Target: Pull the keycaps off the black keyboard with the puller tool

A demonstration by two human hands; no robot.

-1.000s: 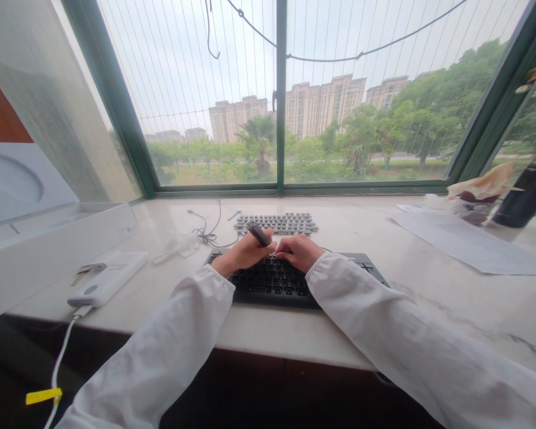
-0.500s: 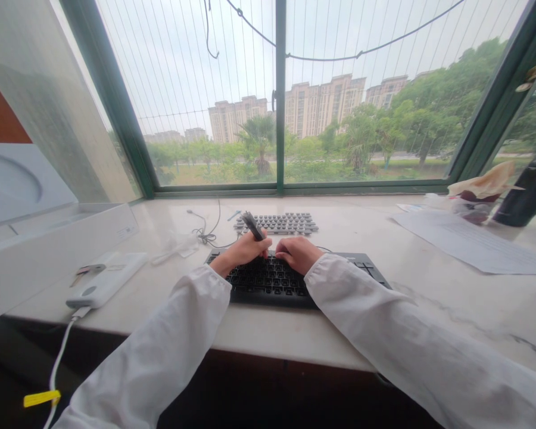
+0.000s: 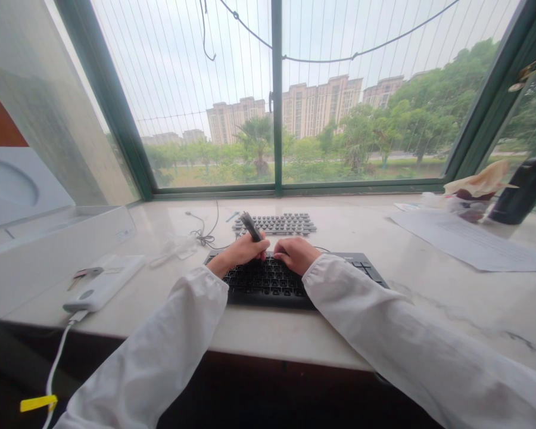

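A black keyboard (image 3: 272, 294) lies before me on the counter, with bare key sockets across its main field and keys on its right end. In my left hand (image 3: 245, 249) is a small black brush (image 3: 252, 227), gripped upright with its bristles pointing up and its lower end toward the sockets. My right hand (image 3: 297, 254) rests over the keyboard's upper middle, fingers curled and closed; whatever is between them, if anything, is hidden. Behind both hands, loose keycaps (image 3: 290, 223) lie in rows on the counter.
A coiled cable (image 3: 204, 239) and a clear plastic bag (image 3: 178, 245) lie to the left. Nearer are a white power strip (image 3: 111, 283) with keys (image 3: 87, 273) on it and a white box (image 3: 49, 250). Paper sheets (image 3: 469, 241) and a dark bottle (image 3: 522, 190) are at right.
The whole view has shifted very slightly. Both hands keep nearly the same place over the keyboard, and the brush is still in my left hand.
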